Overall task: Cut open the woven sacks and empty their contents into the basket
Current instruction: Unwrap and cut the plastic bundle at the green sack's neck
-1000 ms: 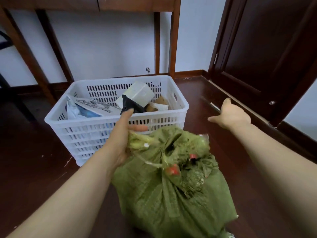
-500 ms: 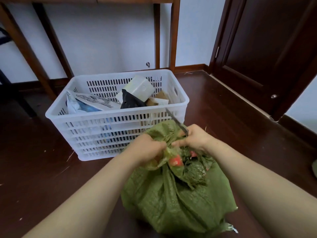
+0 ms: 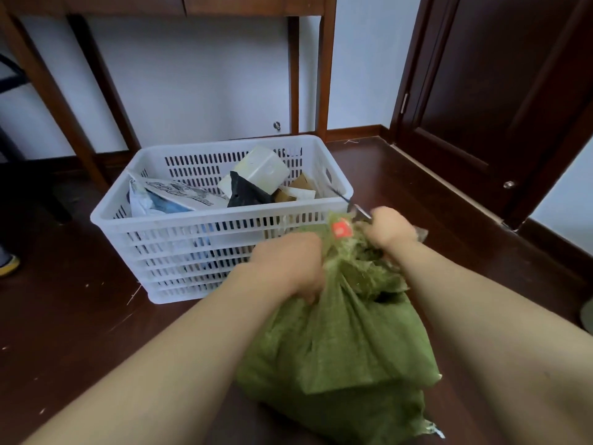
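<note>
Head: crumpled woven sack [image 3: 337,342], slotted basket [image 3: 205,221]

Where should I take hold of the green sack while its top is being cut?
Grip the gathered neck of the green sack, just under its tied top, from the left, where the left hand holds it. There the fabric bunches into a narrow handful; the body below bulges wide. The right hand holds a blade on the right side, so stay clear there.

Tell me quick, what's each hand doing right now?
Left hand: closed, gripping the bunched neck of the green woven sack.
Right hand: closed on a knife at the sack's top.
</note>
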`<move>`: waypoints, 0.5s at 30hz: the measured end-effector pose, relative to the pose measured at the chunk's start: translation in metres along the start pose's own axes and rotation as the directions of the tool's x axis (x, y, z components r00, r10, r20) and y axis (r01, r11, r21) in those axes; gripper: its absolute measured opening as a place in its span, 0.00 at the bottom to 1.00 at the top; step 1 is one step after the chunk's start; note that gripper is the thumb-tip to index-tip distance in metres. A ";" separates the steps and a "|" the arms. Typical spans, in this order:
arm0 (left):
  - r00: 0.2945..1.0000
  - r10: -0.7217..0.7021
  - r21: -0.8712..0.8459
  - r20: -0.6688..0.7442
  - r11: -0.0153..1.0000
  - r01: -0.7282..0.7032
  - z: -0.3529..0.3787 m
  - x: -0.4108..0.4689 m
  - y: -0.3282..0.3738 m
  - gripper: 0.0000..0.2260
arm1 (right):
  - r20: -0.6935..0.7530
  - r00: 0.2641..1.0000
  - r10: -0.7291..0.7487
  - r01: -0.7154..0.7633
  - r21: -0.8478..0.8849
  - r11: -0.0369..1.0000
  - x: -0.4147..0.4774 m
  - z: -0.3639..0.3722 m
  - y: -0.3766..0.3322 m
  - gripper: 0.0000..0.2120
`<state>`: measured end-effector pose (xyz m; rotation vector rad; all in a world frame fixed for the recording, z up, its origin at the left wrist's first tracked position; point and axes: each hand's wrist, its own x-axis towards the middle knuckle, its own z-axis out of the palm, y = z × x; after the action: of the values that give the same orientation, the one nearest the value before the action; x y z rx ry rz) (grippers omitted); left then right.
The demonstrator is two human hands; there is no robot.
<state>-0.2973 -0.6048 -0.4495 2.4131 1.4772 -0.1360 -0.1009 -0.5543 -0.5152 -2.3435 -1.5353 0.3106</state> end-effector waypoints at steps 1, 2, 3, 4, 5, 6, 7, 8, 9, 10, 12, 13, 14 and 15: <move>1.000 -0.003 -0.005 0.002 1.000 0.003 0.000 -0.004 -0.005 0.10 | -0.019 0.998 0.060 -0.060 -0.005 0.998 0.002 -0.002 0.009 0.12; 1.000 -0.011 -0.036 0.005 0.999 0.011 0.000 -0.009 -0.010 0.11 | -0.027 0.994 0.108 -0.108 -0.002 0.994 0.004 -0.004 0.016 0.15; 1.000 -0.023 -0.084 0.011 0.996 0.024 -0.001 -0.012 -0.016 0.13 | -0.034 0.990 0.134 -0.133 0.006 0.991 0.005 -0.004 0.020 0.16; 0.999 -0.029 -0.128 0.020 0.991 0.031 -0.002 -0.015 -0.021 0.14 | -0.037 0.989 0.144 -0.143 0.014 0.990 0.007 -0.003 0.022 0.16; 0.999 -0.026 -0.161 0.034 0.987 0.031 -0.003 -0.018 -0.024 0.15 | -0.035 0.987 0.156 -0.155 0.025 0.988 0.008 -0.002 0.023 0.16; 0.999 -0.017 -0.187 0.050 0.982 0.026 -0.003 -0.020 -0.026 0.16 | -0.031 0.985 0.171 -0.169 0.036 0.985 0.009 0.000 0.023 0.16; 0.998 -0.006 -0.218 0.063 0.976 0.020 -0.003 -0.022 -0.030 0.16 | -0.028 0.983 0.183 -0.182 0.042 0.982 0.009 0.001 0.023 0.15; 0.997 0.006 -0.253 0.080 0.967 0.015 -0.003 -0.024 -0.033 0.16 | -0.027 0.981 0.194 -0.193 0.047 0.980 0.009 0.001 0.024 0.15; 0.996 0.018 -0.283 0.091 0.959 0.009 -0.004 -0.026 -0.036 0.16 | -0.031 0.978 0.205 -0.203 0.057 0.977 0.008 0.001 0.026 0.14; 0.995 0.026 -0.298 0.097 0.955 0.004 -0.005 -0.028 -0.040 0.16 | -0.032 0.977 0.209 -0.207 0.065 0.976 0.009 0.002 0.026 0.14; 0.994 0.040 -0.304 0.097 0.953 -0.009 -0.005 -0.029 -0.044 0.16 | -0.034 0.978 0.208 -0.206 0.060 0.977 0.010 0.003 0.025 0.12; 0.995 0.045 -0.314 0.093 0.949 -0.014 -0.006 -0.029 -0.045 0.16 | -0.034 0.977 0.209 -0.207 0.061 0.976 0.011 0.003 0.022 0.11; 0.995 0.046 -0.340 0.093 0.940 -0.012 -0.006 -0.030 -0.045 0.16 | -0.028 0.977 0.213 -0.211 0.057 0.976 0.013 0.003 0.019 0.10; 0.993 0.050 -0.375 0.107 0.927 -0.006 -0.007 -0.032 -0.046 0.17 | -0.024 0.975 0.221 -0.220 0.048 0.974 0.014 0.002 0.019 0.10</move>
<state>-0.3536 -0.6103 -0.4452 2.0807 1.2826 0.0142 -0.0797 -0.5487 -0.5248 -2.4748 -1.2421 0.3576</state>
